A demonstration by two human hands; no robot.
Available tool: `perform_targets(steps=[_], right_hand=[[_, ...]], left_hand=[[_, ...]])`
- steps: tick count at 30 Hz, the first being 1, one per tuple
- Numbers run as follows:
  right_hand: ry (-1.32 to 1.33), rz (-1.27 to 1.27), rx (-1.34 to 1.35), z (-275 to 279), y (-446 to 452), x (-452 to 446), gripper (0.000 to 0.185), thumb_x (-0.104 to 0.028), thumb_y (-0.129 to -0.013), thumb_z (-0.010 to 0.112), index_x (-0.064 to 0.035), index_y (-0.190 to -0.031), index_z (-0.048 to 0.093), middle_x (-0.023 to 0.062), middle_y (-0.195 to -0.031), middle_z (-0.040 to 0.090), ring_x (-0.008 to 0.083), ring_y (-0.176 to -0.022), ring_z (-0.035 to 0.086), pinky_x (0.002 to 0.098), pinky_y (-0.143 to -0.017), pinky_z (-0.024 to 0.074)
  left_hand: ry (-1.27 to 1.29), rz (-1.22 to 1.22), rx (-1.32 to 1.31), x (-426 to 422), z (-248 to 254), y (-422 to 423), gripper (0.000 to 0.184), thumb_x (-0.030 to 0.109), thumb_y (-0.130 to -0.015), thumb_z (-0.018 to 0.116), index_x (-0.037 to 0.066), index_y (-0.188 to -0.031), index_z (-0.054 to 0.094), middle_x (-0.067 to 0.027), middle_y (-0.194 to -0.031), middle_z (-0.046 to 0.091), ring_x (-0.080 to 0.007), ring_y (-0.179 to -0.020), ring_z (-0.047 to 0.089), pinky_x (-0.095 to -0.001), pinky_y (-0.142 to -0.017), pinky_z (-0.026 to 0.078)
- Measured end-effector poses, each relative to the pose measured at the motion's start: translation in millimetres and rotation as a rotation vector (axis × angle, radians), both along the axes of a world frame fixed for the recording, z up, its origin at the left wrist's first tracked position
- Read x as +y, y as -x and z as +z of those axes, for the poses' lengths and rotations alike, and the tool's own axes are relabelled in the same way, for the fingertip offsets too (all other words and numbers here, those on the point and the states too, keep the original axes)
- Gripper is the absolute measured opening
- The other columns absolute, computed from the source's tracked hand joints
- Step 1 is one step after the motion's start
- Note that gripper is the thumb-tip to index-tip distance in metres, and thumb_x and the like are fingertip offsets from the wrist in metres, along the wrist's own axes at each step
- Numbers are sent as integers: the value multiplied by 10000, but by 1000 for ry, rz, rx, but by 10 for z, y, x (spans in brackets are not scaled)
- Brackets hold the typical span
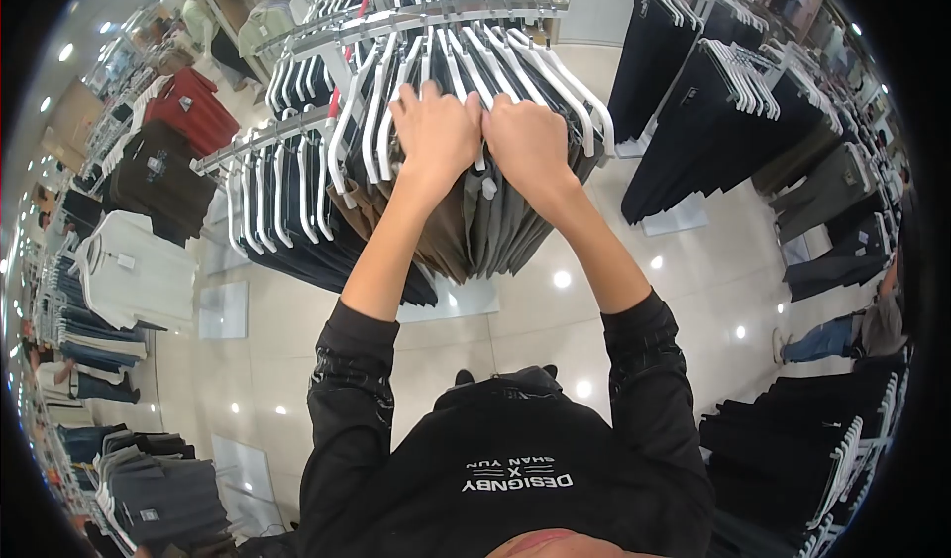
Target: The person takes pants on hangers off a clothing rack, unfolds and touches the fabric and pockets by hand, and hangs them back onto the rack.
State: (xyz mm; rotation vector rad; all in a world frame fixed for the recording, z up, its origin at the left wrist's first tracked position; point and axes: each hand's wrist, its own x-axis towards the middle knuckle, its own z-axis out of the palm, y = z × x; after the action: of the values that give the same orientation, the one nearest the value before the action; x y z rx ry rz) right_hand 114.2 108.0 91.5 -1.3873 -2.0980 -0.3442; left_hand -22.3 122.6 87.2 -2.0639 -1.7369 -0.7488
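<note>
My left hand (436,132) is closed over the white hangers (372,147) in the middle of a metal clothes rack. Close beside it, my right hand (525,142) is curled round more of these hangers, and the two thumbs nearly meet. The fingertips are partly hidden among the hangers. Below my hands hang folded trousers: brown ones (438,231) under the left hand and grey ones (500,226) under the right. Dark trousers (317,256) hang on the lower left bar.
The rack's metal bar (436,18) runs just beyond my hands. Racks of dark trousers (684,127) stand to the right. On the left hang a white shirt (139,266) and a red shirt (193,107). A person (842,335) is at the far right. Shiny tiles (535,335) cover the floor.
</note>
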Motion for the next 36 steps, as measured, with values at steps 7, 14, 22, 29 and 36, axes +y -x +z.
perform_targets(steps=[7, 14, 22, 29, 36], right_hand=[[39, -16, -130, 123, 86, 43, 67, -27, -779, 665, -7, -751, 722, 191, -748, 719, 341, -740, 745, 417, -634, 586], [42, -103, -168, 111, 88, 58, 64, -54, -779, 709, -72, -746, 761, 144, -772, 744, 286, -758, 762, 364, -642, 590], [42, -109, -150, 111, 24, 67, 73, -48, -787, 697, -69, -747, 755, 147, -767, 740, 290, -762, 761, 375, -648, 594], [40, -117, -127, 82, 67, 55, 56, -50, -789, 702, -59, -764, 752, 149, -795, 745, 300, -791, 762, 382, -669, 600], [74, -137, -137, 117, 27, 32, 48, -43, -794, 704, -49, -780, 750, 149, -809, 746, 305, -807, 762, 391, -678, 600]], left_hand=[[123, -58, 13, 386, -3, 118, 296, 193, -937, 576, -39, -861, 743, -209, -1143, 661, -447, -1020, 623, -535, -930, 440], [114, 9, 23, 388, 3, 258, 113, -50, -799, 611, -73, -849, 709, -265, -1095, 654, -472, -905, 697, -505, -784, 582], [180, -51, -17, 507, -20, 280, 156, 45, -849, 620, -78, -849, 716, -314, -1137, 650, -505, -929, 669, -524, -891, 540], [363, -8, -184, 405, 99, 60, 481, 331, -844, 603, -95, -1007, 757, -311, -1353, 561, -495, -1315, 400, -466, -1103, 387], [173, -138, -432, 787, -191, 363, 463, 295, -809, 613, -141, -903, 737, -344, -1406, 514, -515, -1290, 387, -503, -1143, 311]])
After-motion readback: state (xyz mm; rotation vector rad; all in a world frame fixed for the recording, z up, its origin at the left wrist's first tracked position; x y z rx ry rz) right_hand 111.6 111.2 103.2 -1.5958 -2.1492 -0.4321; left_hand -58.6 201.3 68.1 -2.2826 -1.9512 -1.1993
